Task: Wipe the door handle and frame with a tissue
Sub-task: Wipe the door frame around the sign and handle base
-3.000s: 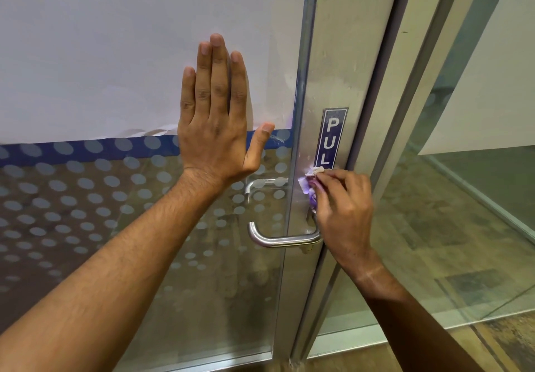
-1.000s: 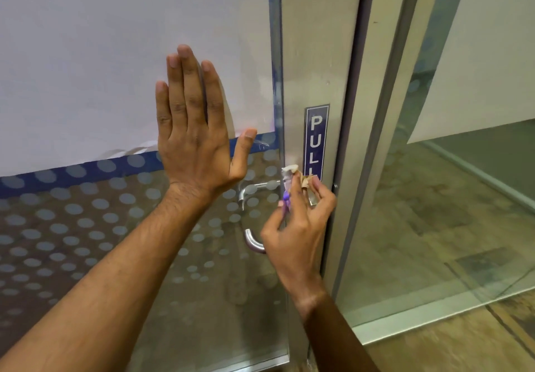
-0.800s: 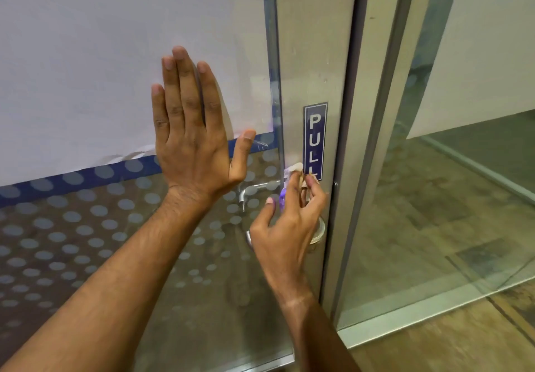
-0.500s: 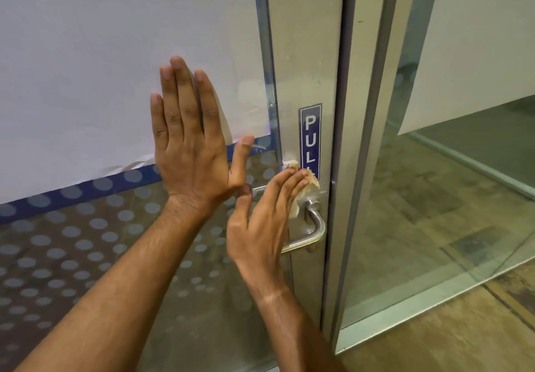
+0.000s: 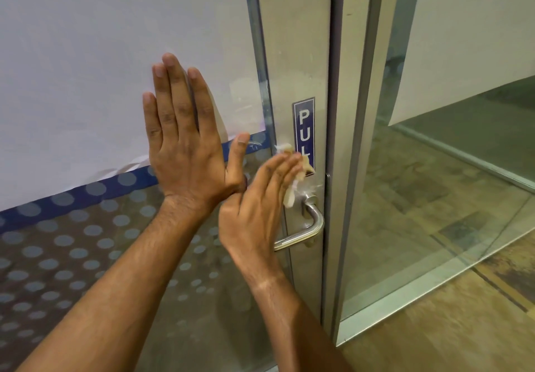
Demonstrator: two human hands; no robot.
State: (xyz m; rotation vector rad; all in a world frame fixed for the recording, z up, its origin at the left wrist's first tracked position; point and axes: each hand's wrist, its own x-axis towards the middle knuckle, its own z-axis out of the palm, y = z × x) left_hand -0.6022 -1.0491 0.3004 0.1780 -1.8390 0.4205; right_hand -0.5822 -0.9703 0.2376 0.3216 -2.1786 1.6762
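While the glazed door panel [image 5: 115, 53], frosted white above a blue band and a field of grey dots, fills the view from nine o'clock to twelve, the brushed-metal door frame [image 5: 292, 38] rises beside it at about one o'clock. The left hand [image 5: 185, 140] lies flat and wide open against the glass, fingers up toward twelve, holding nothing; this brace seems worth keeping so that the door does not swing under pressure. At about four o'clock from it, the right hand [image 5: 257, 206] presses a crumpled white tissue [image 5: 291, 186] to the frame with nearly straight fingers, a loose pinning hold, not a fist. The tissue sits at twelve o'clock from the curved steel lever handle [image 5: 311, 224], just above its base, and overlaps the bottom of the narrow blue PULL sticker [image 5: 303, 128].

To do this step well, the person would likely keep the wad spread under the fingertips so it cannot slip out, and wipe in straight strokes along the frame. Passing gently over the sticker's lower edge should avoid lifting it. The lever probably needs the tissue wrapped round it, since its underside and the neck at its base are hard to reach flat-handed.
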